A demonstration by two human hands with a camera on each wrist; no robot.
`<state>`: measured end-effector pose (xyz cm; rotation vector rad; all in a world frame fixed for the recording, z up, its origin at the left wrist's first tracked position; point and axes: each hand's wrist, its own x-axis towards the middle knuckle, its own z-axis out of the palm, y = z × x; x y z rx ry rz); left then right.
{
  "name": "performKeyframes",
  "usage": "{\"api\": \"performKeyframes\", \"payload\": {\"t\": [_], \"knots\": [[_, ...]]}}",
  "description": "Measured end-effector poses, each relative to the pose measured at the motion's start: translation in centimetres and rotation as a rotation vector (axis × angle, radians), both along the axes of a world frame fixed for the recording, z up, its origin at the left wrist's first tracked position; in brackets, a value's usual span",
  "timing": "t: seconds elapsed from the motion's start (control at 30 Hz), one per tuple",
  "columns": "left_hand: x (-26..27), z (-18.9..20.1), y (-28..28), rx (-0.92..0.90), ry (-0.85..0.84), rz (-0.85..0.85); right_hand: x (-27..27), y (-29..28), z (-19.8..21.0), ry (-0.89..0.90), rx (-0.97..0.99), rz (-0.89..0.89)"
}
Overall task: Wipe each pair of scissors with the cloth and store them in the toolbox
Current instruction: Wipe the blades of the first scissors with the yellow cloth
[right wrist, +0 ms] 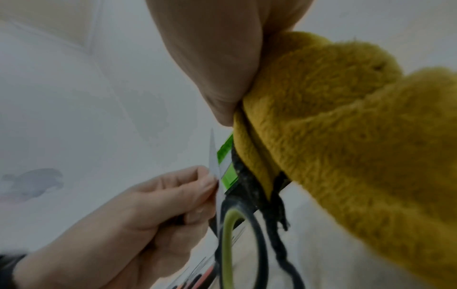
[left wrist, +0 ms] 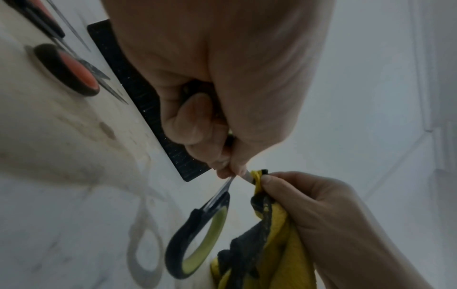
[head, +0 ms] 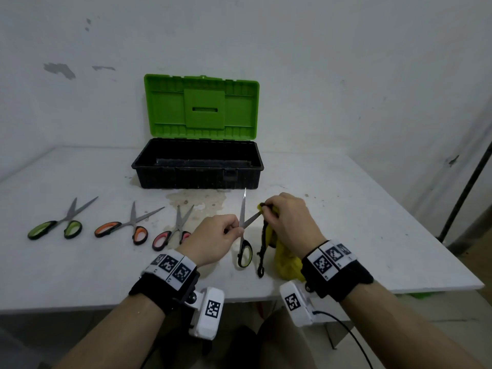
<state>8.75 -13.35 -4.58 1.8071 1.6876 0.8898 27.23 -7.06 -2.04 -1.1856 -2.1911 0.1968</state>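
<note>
My left hand (head: pixel 235 228) grips a pair of green-and-black-handled scissors (head: pixel 245 253) near the pivot, just above the table. Their blades are spread. One blade points up toward the toolbox, and the other runs right into a yellow cloth (head: pixel 285 259) with a dark edge. My right hand (head: pixel 266 209) pinches that cloth around this blade. In the left wrist view the left hand (left wrist: pixel 227 168) holds the scissors (left wrist: pixel 197 240) beside the cloth (left wrist: pixel 284 234). In the right wrist view the right hand's thumb presses the cloth (right wrist: pixel 346 127). The toolbox (head: pixel 186 178) stands open behind, its green lid upright.
Three more pairs of scissors lie in a row on the white table (head: pixel 372 222), left of my hands: green-handled (head: pixel 57 222), orange-handled (head: pixel 125 225) and pink-handled (head: pixel 173 233), all with blades spread. A dark pole (head: pixel 463 198) stands at the right.
</note>
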Motion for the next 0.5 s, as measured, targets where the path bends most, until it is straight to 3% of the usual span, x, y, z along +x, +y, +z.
{"api": "performKeyframes", "payload": {"t": [0.1,0.3,0.5], "knots": [[-0.2,-0.2,0.0,-0.019,0.003,0.011,0.7,0.5,0.6,0.015,-0.001,-0.070],[0.4,0.0,0.2,0.003,-0.025,-0.010,-0.6,-2.0,-0.4,-0.045,-0.008,0.104],[0.0,-0.3,0.0,-0.040,-0.025,-0.004,0.9,0.5,-0.2,0.009,-0.012,-0.065]]}}
